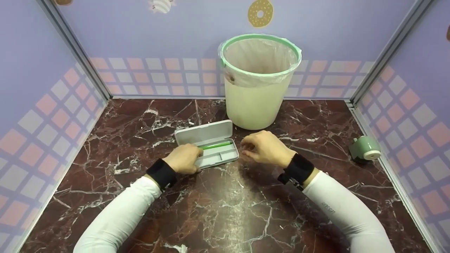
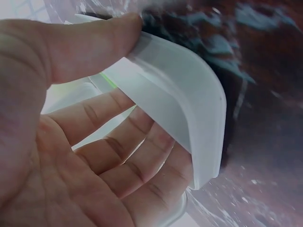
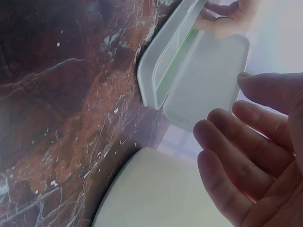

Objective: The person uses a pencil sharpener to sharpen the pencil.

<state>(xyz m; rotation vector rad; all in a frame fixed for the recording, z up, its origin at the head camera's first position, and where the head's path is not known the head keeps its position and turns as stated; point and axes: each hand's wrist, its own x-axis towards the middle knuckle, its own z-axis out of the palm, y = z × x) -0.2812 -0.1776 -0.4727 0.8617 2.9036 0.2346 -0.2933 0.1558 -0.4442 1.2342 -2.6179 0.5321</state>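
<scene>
A white pencil case point(image 1: 230, 155) lies on the table with its lid point(image 1: 211, 130) raised at the back. Inside, a green pencil point(image 1: 218, 145) stretches along the rear compartment. My left hand point(image 1: 184, 158) grips the case's left end; the left wrist view has the thumb on the outer wall point(image 2: 203, 104) and the fingers reaching inside. Off the case's right end hovers my right hand point(image 1: 269, 147), holding nothing. Its fingers point(image 3: 236, 142) are loosely bent in the right wrist view, with the lid beyond them.
Behind the case stands a pale bin point(image 1: 260, 102) with a green rim and a plastic liner. A small green device, apparently a pencil sharpener point(image 1: 365, 148), sits by the right wall. Patterned panels enclose the dark marbled table point(image 1: 225, 211) at the back and sides.
</scene>
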